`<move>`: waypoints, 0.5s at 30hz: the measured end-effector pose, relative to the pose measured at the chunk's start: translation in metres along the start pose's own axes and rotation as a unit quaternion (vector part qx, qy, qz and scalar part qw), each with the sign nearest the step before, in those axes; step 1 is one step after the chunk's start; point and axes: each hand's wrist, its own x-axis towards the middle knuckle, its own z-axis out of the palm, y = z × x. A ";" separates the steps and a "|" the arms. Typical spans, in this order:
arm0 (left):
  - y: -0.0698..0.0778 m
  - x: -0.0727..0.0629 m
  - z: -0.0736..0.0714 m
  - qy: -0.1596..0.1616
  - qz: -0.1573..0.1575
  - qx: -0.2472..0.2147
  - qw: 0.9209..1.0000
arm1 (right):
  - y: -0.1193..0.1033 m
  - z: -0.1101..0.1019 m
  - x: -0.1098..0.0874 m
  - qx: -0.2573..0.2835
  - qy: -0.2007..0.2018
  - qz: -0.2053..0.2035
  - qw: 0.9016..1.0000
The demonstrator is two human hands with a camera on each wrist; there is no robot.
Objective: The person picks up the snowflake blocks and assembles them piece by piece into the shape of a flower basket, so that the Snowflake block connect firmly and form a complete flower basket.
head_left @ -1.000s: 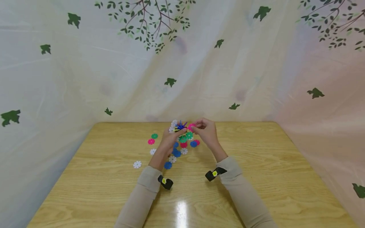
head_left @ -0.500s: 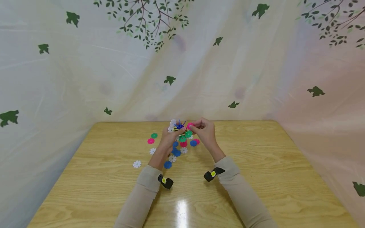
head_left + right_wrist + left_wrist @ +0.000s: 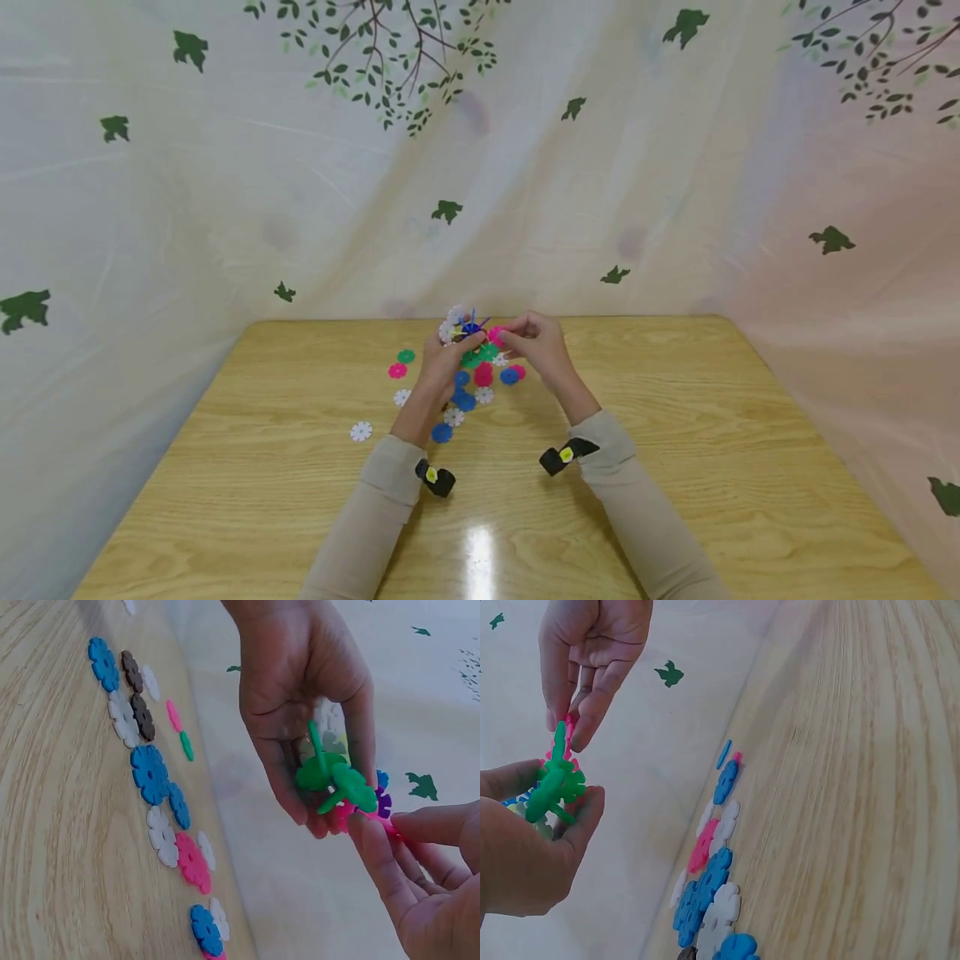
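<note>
My left hand (image 3: 440,367) grips a built cluster of flower-shaped interlocking plastic discs above the far part of the table. White discs (image 3: 448,325), a dark blue disc (image 3: 471,330) and green discs (image 3: 330,776) show in the cluster. Between thumb and fingers, my right hand (image 3: 546,348) pinches a pink disc (image 3: 497,336) at the cluster's right side. In the left wrist view the pink disc is partly behind a green disc (image 3: 555,784). Whether the pink disc is slotted in cannot be told. The left fingers and palm hide part of the cluster.
Loose discs lie on the wooden table (image 3: 675,450) below the hands: blue (image 3: 442,433), white (image 3: 361,432), pink (image 3: 397,371), green (image 3: 406,356) and brown (image 3: 141,718). A pale curtain (image 3: 525,208) printed with leaves hangs behind the table.
The held cluster has tipped and risen slightly, so its green discs sit higher. The pink disc and the right fingertips have shifted a little left towards it. The loose discs stay put.
</note>
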 end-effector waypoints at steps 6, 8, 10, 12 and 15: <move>-0.001 0.004 0.001 -0.006 -0.002 -0.028 1.000 | -0.003 0.000 0.002 -0.003 -0.008 0.035 0.999; -0.001 0.004 0.001 -0.001 0.004 -0.040 0.999 | -0.006 0.000 0.002 0.000 -0.013 0.040 0.999; -0.001 0.004 0.001 0.001 0.010 -0.052 0.999 | -0.008 0.000 0.002 0.003 -0.021 0.042 0.999; 0.000 0.005 0.000 0.001 0.014 -0.053 0.998 | -0.010 0.000 0.001 -0.003 -0.031 0.043 0.999; 0.001 0.005 -0.003 -0.004 0.009 -0.036 0.999 | -0.013 -0.002 0.002 -0.027 -0.054 0.042 0.997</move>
